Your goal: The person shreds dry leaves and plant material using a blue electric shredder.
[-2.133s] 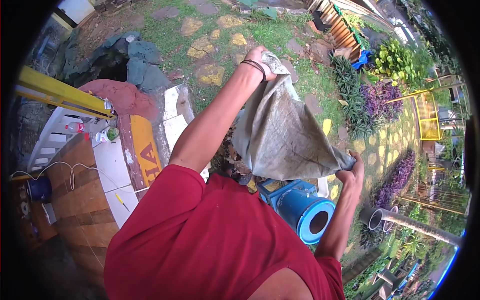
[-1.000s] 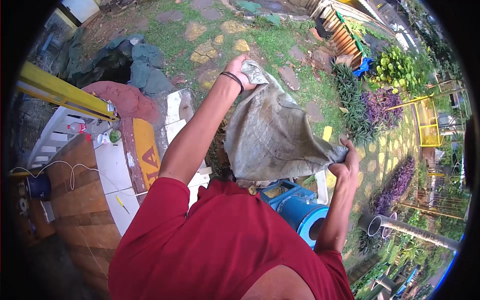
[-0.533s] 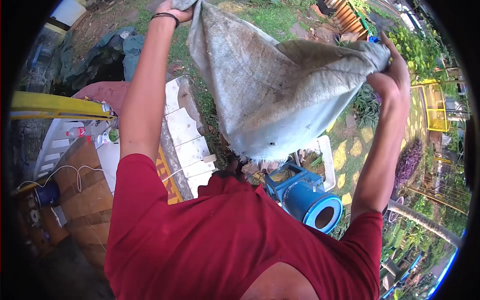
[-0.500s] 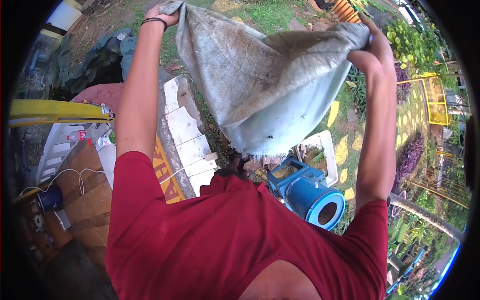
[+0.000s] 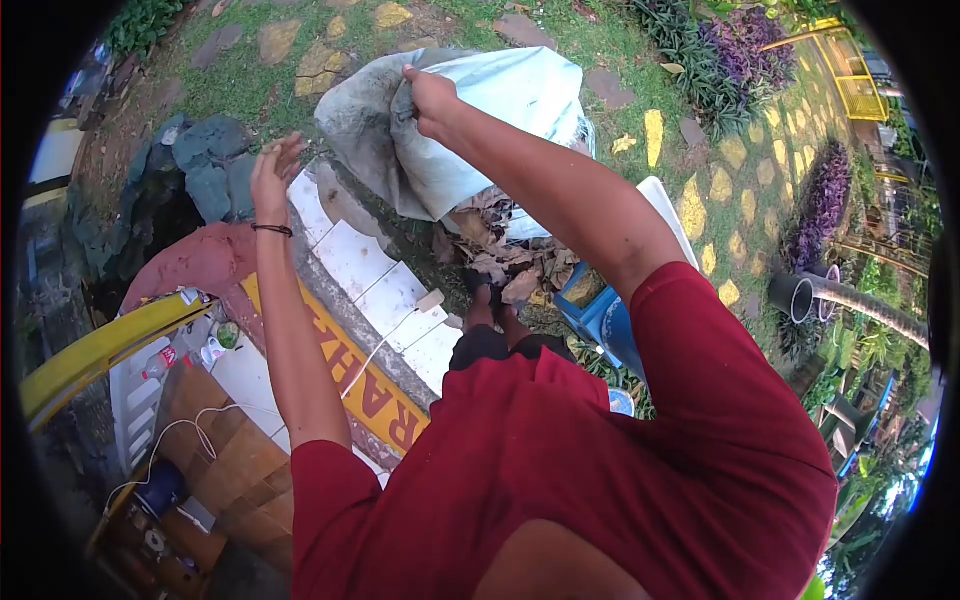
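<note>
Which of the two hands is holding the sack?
The right hand, wearing no band, grips the sack. The left hand, with a dark wristband at its wrist, is free and apart from it.

Just one cam here, worn on the person's head, facing forward and steeply down. It's super wide, so the view bows out with black corners. The red shirt [image 5: 560, 450] sits closest, filling the bottom; left hand [image 5: 270, 185] and right hand [image 5: 435, 103] are farther off, up top. Brown floor [image 5: 240, 480] lands lower left, plants [image 5: 820, 210] off right.
</note>
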The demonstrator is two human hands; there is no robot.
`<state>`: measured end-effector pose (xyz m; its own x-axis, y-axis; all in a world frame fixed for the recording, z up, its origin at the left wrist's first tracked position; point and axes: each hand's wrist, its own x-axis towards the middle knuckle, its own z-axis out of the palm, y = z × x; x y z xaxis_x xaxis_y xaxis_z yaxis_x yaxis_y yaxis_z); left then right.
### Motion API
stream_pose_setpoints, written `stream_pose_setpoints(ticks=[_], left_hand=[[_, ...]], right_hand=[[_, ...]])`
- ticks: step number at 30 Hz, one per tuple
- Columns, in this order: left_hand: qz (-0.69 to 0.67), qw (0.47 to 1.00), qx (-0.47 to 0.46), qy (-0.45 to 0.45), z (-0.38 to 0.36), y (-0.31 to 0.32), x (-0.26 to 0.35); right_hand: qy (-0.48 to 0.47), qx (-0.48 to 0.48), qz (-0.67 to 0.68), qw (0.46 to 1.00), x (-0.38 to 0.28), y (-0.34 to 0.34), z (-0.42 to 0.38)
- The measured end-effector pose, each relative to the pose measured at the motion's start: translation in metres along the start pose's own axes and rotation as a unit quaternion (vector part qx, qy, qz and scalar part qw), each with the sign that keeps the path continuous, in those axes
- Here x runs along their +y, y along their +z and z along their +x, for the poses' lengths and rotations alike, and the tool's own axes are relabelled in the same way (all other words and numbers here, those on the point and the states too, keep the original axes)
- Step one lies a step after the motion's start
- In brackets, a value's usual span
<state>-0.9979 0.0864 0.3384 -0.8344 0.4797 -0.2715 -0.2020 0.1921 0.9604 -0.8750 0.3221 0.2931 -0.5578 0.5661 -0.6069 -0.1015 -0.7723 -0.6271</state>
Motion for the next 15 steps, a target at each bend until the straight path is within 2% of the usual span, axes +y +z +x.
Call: stream_pose_setpoints(ticks=[2, 3, 5, 6, 7, 8, 10, 13, 14, 15], left_hand=[[0.050, 0.997, -0.055, 0.016, -0.013, 0.025, -0.030], [0.068, 0.994, -0.084, 0.020, -0.018, 0.043, -0.053], [0.065, 0.988, -0.131, -0.043, -0.041, 0.094, -0.090], [0.097, 0.975, -0.186, -0.071, -0.044, 0.111, -0.112], [0.139, 0.967, -0.207, -0.054, -0.044, 0.127, -0.140], [0.181, 0.951, -0.243, -0.062, -0.051, 0.142, -0.143], [0.160, 0.949, -0.269, -0.040, -0.055, 0.163, -0.159], [0.145, 0.957, -0.248, -0.033, -0.041, 0.175, -0.169], [0.147, 0.954, -0.257, -0.037, -0.034, 0.174, -0.181], [0.231, 0.929, -0.272, 0.099, -0.026, 0.167, -0.198]], right_hand=[[-0.017, 0.084, -0.025, 0.996, 0.013, -0.026, 0.042], [-0.023, 0.115, -0.031, 0.993, 0.003, -0.034, 0.036], [-0.033, 0.126, -0.047, 0.990, -0.002, -0.049, 0.033], [-0.046, 0.137, -0.064, 0.988, -0.006, -0.054, 0.032], [-0.043, 0.152, -0.098, 0.983, -0.011, -0.052, 0.018], [-0.041, 0.156, -0.097, 0.982, -0.010, -0.052, 0.019], [-0.025, 0.132, -0.125, 0.983, -0.003, -0.049, 0.012], [-0.029, 0.129, -0.199, 0.971, 0.016, -0.035, 0.000], [-0.014, 0.089, -0.250, 0.964, 0.017, -0.029, -0.013], [-0.017, 0.099, -0.232, 0.967, 0.028, -0.019, -0.022]])
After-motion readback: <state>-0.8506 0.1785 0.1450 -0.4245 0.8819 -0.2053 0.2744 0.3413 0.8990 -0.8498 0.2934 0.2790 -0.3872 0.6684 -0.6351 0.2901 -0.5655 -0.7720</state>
